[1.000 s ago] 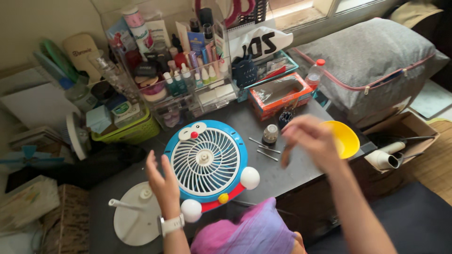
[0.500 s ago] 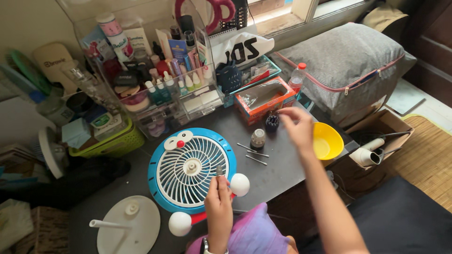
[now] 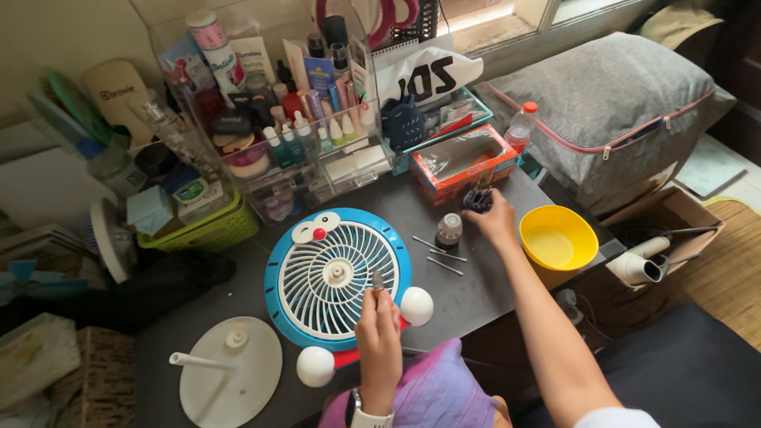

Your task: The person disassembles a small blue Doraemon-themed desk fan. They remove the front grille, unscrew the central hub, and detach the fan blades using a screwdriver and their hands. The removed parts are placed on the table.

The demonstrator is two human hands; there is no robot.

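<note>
A round blue fan [image 3: 337, 273] with a white grille and a cartoon cat face lies flat on the dark table [image 3: 476, 293]. My left hand [image 3: 379, 329] is over its lower right edge, pinching a small grey screwdriver [image 3: 378, 280] whose tip points at the grille. My right hand [image 3: 495, 220] reaches to the far side of the table, fingers curled on a small dark bit holder [image 3: 478, 198] in front of an orange box [image 3: 464, 162]. A small grey cap [image 3: 449, 230] and a few thin metal rods [image 3: 440, 255] lie between the fan and that hand.
A white round fan base with a pole [image 3: 230, 372] lies front left. A yellow bowl [image 3: 557, 238] sits at the table's right edge. A clear organiser of cosmetics [image 3: 309, 143] and a green basket [image 3: 202, 230] line the back. A grey zipped bag [image 3: 626, 103] lies at the right.
My left hand moved from the fan's left side to its lower right edge and now holds the screwdriver. My right hand went from above the table to the dark bit holder.
</note>
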